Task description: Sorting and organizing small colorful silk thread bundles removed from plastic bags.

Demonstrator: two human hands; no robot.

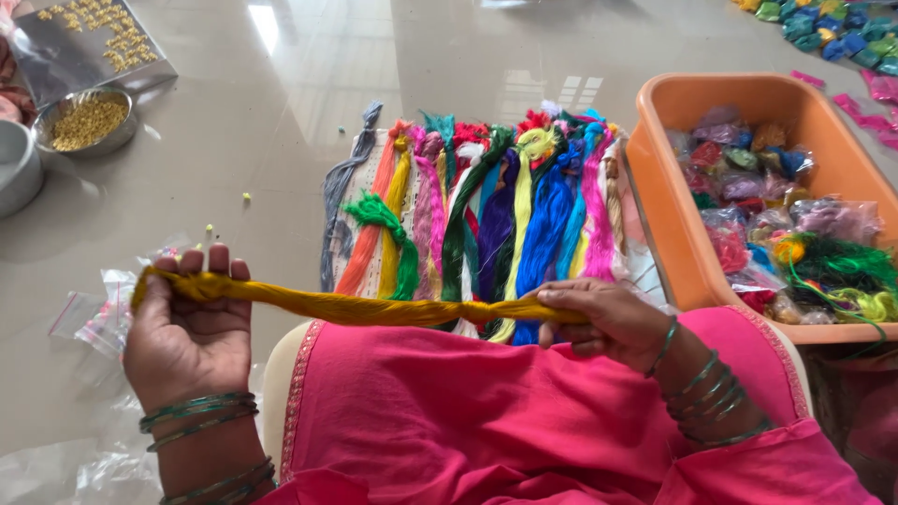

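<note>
A mustard-yellow skein of thread (365, 307) stretches taut between the two hands, twisted along its length. The left hand (187, 327) has its palm turned up and its fingers curled over the skein's end, which loops around them, so the grip is closed on the thread. The right hand (603, 323) pinches the other end, thumb laid along the top and fingers folded beneath it. Green bangles ring both wrists. Just beyond the stretched skein, between the two grips, lies a row of coloured thread hanks (477, 210) side by side on the floor: grey, orange, yellow, green, pink, purple, blue. Outward from the right hand stands an orange plastic tub (673, 234) holding small bags of thread in many colours. Outward from the left hand lie clear plastic bags (98, 313), and farther off beyond it sit a steel bowl of golden beads (86, 120) and a tray (56, 65) scattered with more of them. Below the skein, nearer the body, spreads pink cloth (486, 411).
</note>
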